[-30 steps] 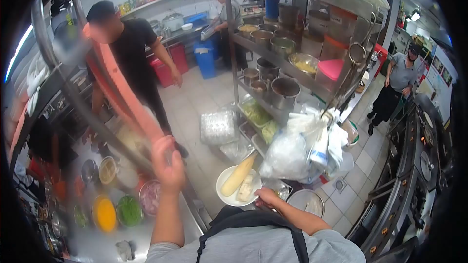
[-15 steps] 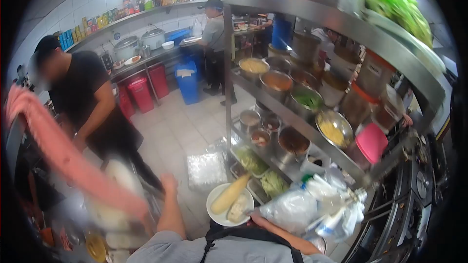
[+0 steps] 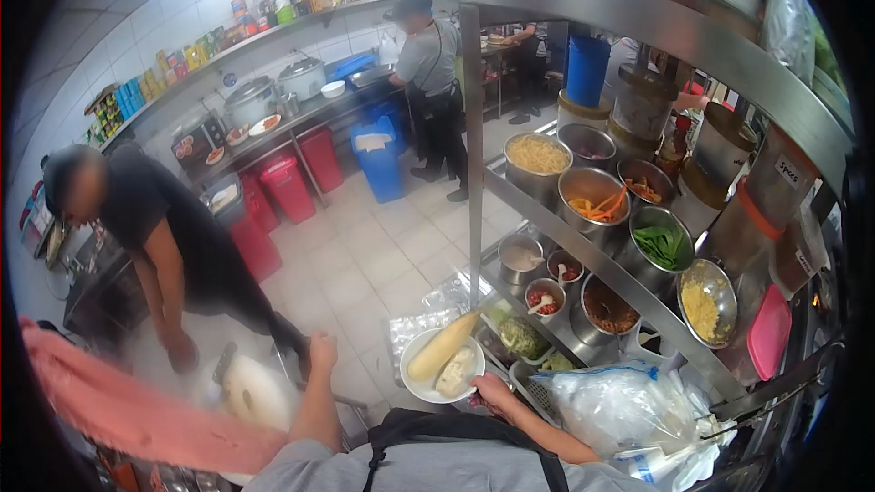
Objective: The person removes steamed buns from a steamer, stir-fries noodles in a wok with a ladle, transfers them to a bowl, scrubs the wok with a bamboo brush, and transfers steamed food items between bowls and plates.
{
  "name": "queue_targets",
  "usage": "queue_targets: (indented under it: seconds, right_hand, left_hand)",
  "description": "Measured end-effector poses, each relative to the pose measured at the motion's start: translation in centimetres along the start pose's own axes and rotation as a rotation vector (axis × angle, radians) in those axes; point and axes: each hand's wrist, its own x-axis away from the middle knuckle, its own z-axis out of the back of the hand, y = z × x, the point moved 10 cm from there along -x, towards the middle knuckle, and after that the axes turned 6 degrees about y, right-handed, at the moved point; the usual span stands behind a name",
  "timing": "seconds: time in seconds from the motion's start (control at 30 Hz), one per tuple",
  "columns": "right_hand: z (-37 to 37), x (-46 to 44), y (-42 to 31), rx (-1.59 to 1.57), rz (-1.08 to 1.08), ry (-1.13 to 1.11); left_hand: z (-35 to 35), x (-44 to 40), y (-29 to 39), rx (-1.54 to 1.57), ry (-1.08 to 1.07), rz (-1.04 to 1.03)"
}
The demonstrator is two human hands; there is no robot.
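Observation:
My right hand (image 3: 493, 393) grips the rim of a white bowl (image 3: 424, 392), held out in front of my waist. In the bowl lie a long, pale yellow peeled vegetable (image 3: 442, 346) and a shorter whitish chunk (image 3: 455, 372); I cannot make out their exact kinds. The long one sticks out over the far rim. My left hand (image 3: 322, 352) is to the left of the bowl, apart from it, with its fingers curled in and nothing visible in them. Nearest to my left forearm is a stained white cutting board (image 3: 260, 392).
On my right, a steel shelf rack (image 3: 620, 282) carries metal pots of cut vegetables and tall containers. A bulging plastic bag (image 3: 629, 410) stands close to my right arm. A pink cloth (image 3: 137, 410) crosses the lower left. One person (image 3: 182, 228) bends over at left; another (image 3: 433, 82) stands at the back counter.
My view has shifted left, so the rack appears farther right. The bowl is still in my right hand. The person at left has bent lower, and the pink cloth sits lower in view.

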Motion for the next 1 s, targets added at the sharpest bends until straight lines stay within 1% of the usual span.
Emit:
queue_targets:
  seconds: [0.07,0.1,0.13,0.17,0.2,0.23,0.27,0.3,0.33,0.37,0.4,0.43,0.47,0.53,0.57,0.63,0.67,0.7,0.73,0.77,0.8,0.87,0.9,0.93,0.97,1.0]
  right_hand:
    - [-0.5,-2.1,-1.4,-0.004,-0.009,0.018]
    - [-0.8,-3.4,-1.8,0.009,-0.005,0.035]
    - [-1.2,-5.1,-1.9,0.018,-0.008,0.05]
    - [-1.4,-7.0,-3.2,0.149,0.065,0.039]
    - [-1.9,-8.8,-3.8,0.274,0.117,0.023]
    - [-2.4,-9.8,-5.4,0.28,0.232,0.091]
    - [-3.1,-11.9,-5.3,0.213,0.195,0.076]
    - [-4.5,-12.0,-8.0,0.291,0.228,0.053]
    - [-5.9,-12.0,-10.6,0.367,0.262,0.032]
    - [-7.5,-10.2,-14.2,0.499,0.075,0.05]
    - [-8.3,-12.0,-13.7,0.433,0.101,0.072]
    - [-8.9,-14.8,-15.1,0.374,0.17,0.101]
    - [-9.9,-15.9,-15.1,0.263,0.119,0.082]
    - [-12.2,-18.5,-16.7,0.038,0.064,0.068]
    - [-13.1,-19.3,-17.0,0.03,0.061,0.086]
    - [-14.7,-20.8,-18.7,0.026,0.088,0.13]
    - [-15.4,-20.3,-20.9,0.215,0.103,0.107]
    - [-16.0,-19.7,-22.3,0.203,0.042,0.107]
    - [-16.3,-20.5,-22.2,0.134,0.029,0.119]
    - [-16.2,-21.0,-22.0,0.108,0.008,0.15]
    - [-16.0,-22.3,-20.8,0.03,0.01,0.13]
    - [-15.3,-24.5,-18.3,-0.11,0.031,0.109]
    - [-15.1,-25.0,-18.1,-0.175,0.058,0.111]
    - [-14.6,-25.0,-17.8,-0.159,0.05,0.133]
    - [-14.1,-24.8,-17.7,-0.142,0.043,0.161]
    - [-13.7,-24.5,-17.5,-0.133,0.025,0.189]
  left_hand:
    - [1.7,0.7,3.6,0.077,-0.075,0.068]
    - [-0.1,-3.1,0.3,0.494,-0.2,0.178]
    - [0.1,-5.3,0.0,0.558,-0.201,0.193]
    - [0.4,-6.9,0.0,0.614,-0.202,0.211]
    - [-0.7,-8.0,2.4,0.452,-0.395,0.151]
    - [-0.4,-6.3,7.9,0.273,-0.598,0.118]
    - [-0.3,-2.2,14.4,0.578,-0.872,0.262]
    - [-0.6,0.8,21.2,0.48,-1.117,0.085]
    - [-1.7,2.7,25.5,0.185,-1.362,-0.15]
    - [-2.2,5.9,28.9,-0.101,-1.438,-0.224]
    - [-3.4,8.0,31.3,-0.375,-1.488,-0.344]
    - [-5.5,8.2,32.3,-0.431,-1.456,-0.701]
    - [-6.3,9.4,32.7,-0.492,-1.401,-1.043]
    - [-7.6,7.7,32.8,-0.658,-1.442,-0.929]
    - [-7.6,6.5,32.8,-0.741,-1.456,-0.885]
    - [-7.5,3.6,32.3,-0.6,-1.406,-0.956]
    - [-5.9,2.2,34.0,-0.577,-1.402,-0.848]
    - [-5.0,0.5,34.8,-0.404,-1.407,-0.754]
    - [-3.5,-1.4,35.4,-0.301,-1.449,-0.461]
    - [-2.9,-4.1,34.4,-0.128,-1.401,-0.329]
    - [-2.0,-6.9,33.5,-0.095,-1.318,-0.23]
    - [-3.5,-15.0,26.8,0.134,-1.095,-0.071]
    - [-3.3,-18.6,23.5,0.069,-0.901,-0.04]
    - [-2.7,-22.1,20.0,0.008,-0.71,-0.01]
    - [-3.0,-26.4,14.9,-0.184,-0.565,-0.241]
    - [-2.7,-29.3,11.6,-0.367,-0.405,-0.463]
